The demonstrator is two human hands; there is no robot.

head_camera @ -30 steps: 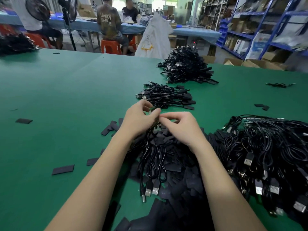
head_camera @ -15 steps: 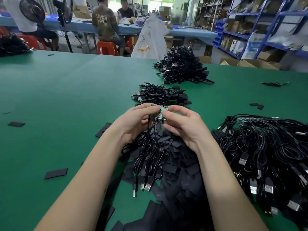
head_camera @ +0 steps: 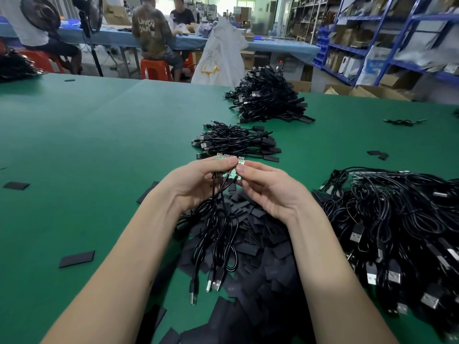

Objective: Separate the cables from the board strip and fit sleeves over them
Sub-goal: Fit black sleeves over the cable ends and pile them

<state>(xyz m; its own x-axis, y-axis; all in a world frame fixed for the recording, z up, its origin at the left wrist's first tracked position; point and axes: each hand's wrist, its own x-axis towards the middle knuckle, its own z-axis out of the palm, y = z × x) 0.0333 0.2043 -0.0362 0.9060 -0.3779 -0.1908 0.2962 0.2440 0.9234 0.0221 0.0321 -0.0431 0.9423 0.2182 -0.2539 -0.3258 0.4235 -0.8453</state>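
Your left hand (head_camera: 196, 181) and right hand (head_camera: 268, 187) pinch the green board strip (head_camera: 229, 161) between them, raised above the pile of black sleeves (head_camera: 250, 227) on the table (head_camera: 87, 145); its cables (head_camera: 218, 229) hang down, plugs over the sleeves.

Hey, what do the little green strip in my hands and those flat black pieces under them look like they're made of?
Green strip: likely rigid circuit-board laminate, glossy green with pale metallic pads. Flat black pieces: matte, thin and flattened, probably plastic heat-shrink sleeving, though rubber cannot be ruled out.
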